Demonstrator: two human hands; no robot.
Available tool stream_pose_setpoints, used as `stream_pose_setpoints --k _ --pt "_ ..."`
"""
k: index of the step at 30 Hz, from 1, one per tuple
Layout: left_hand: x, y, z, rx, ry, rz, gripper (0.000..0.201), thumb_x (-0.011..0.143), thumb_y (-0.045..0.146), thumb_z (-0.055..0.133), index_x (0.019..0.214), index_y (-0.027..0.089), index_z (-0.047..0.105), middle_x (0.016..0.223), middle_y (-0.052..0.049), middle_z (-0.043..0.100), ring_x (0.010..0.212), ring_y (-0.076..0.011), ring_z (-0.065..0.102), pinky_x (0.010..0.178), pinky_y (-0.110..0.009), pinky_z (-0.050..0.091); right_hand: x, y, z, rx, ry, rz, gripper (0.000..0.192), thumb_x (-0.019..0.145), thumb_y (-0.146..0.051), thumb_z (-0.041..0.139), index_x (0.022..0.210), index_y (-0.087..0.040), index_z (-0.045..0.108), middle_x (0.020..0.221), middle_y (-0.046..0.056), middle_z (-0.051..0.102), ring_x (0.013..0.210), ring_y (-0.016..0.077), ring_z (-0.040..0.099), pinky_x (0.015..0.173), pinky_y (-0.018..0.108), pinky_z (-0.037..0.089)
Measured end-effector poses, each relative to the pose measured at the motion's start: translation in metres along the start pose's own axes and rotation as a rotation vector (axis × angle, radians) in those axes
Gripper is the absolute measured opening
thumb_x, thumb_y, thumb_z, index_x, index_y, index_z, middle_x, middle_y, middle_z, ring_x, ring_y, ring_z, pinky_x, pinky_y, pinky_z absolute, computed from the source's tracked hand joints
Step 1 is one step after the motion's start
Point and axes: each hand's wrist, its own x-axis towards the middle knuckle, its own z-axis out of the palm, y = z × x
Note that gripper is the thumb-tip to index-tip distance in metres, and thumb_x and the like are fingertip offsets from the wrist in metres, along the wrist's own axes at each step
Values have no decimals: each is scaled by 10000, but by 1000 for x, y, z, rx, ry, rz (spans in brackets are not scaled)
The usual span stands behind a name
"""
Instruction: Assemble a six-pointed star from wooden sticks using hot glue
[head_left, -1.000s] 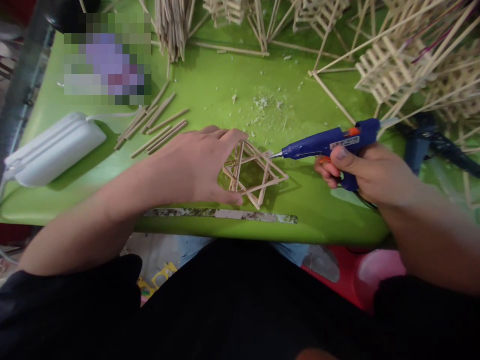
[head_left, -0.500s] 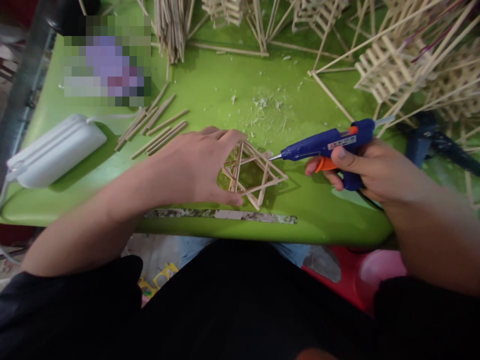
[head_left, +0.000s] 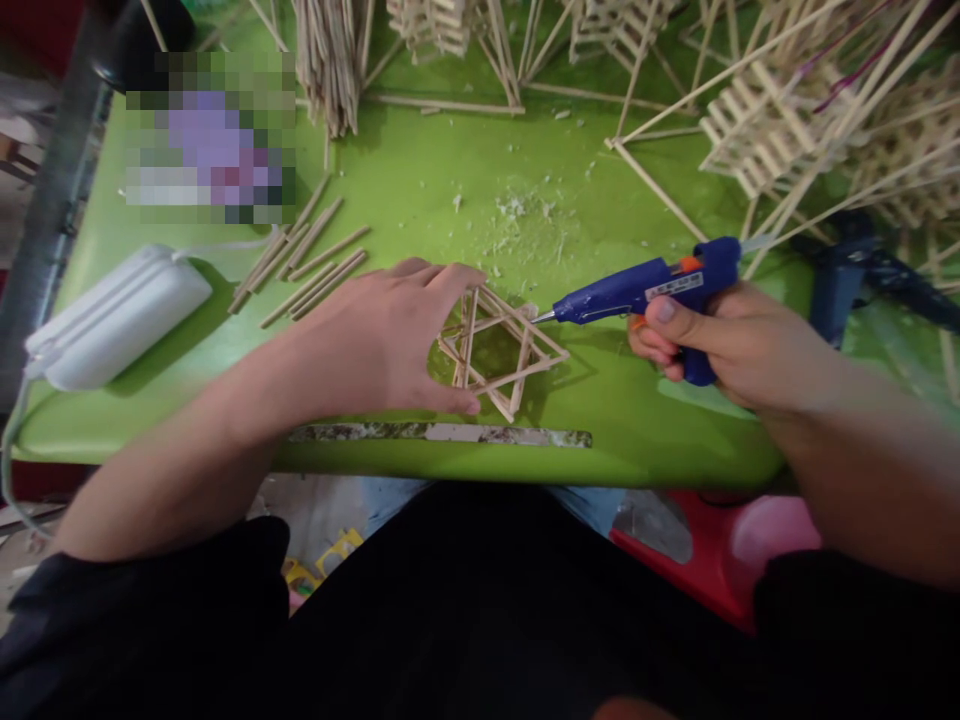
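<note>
Stick star frame (head_left: 499,350) laid flat on green tabletop (head_left: 420,200), pinned at 9 o'clock edge by spread left hand (head_left: 390,335). Glue gun (head_left: 645,285) gripped in right hand (head_left: 724,340); nozzle aimed from 3 o'clock, tip touching frame's right corner.

Bright, even light (edges warped, slightly blurred).

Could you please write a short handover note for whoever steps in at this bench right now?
Left hand: steadies the stick star frame on the green table, thumb and fingers at its left side.
Right hand: grips the blue glue gun, nozzle tip at the frame's upper right corner.
Done: frame looks assembled into a star.
Left: gluing that corner, it seems; other joints cannot be judged.
Loose sticks lie to the left.
</note>
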Motion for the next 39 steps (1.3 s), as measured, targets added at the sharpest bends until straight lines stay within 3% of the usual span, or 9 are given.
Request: stream_pose_setpoints --k 3,7,12,19,23,28,39 --pt "0 1 0 13 -8 -4 1173 850 811 877 1796 243 481 1563 -188 752 1523 -513 672 1232 -615 566 -1 0 2 -38 -1 -11 620 1005 -769 876 785 -235 651 712 8 568 646 143 548 521 291 444" --pt "1 1 -1 14 -9 -8 1188 836 821 885 1792 240 484 1541 -189 759 1531 -518 669 1243 -622 565 0 -2 2 -127 18 -12 644 979 -848 843 793 -243 723 780 51 683 632 164 600 543 343 462" --pt "0 2 -1 -6 -19 -13 1215 842 833 875 1807 219 467 1579 -204 735 1553 -536 641 1260 -650 546 -1 -8 2 -212 12 -83 653 934 -867 877 821 -227 815 848 57 782 539 122 566 514 340 427" --pt "1 0 0 18 -9 -11 1201 833 825 875 1791 219 481 1535 -202 749 1530 -533 659 1232 -625 560 0 -9 2 -212 46 -78 557 921 -768 956 961 -215 900 596 -5 638 607 184 657 576 336 533" --pt "1 0 2 17 1 -5 1169 834 811 877 1782 247 491 1505 -180 764 1517 -519 670 1227 -620 562 1 -13 4 -219 36 -98 618 900 -817 946 837 -207 872 581 3 642 534 150 599 532 324 479" --pt "0 4 4 13 38 -15 1138 820 805 880 1746 238 538 1489 -196 776 1493 -518 685 1206 -625 579 -1 -21 8 -218 59 -45 677 857 -833 971 744 -187 804 726 56 747 525 111 573 508 311 432" --pt "2 8 0 -1 5 -30 1122 816 778 883 1735 225 555 1487 -194 781 1509 -513 669 1234 -615 566 -7 -20 8 -271 88 43 803 762 -987 922 702 -221 690 571 16 603 511 124 528 499 321 388"
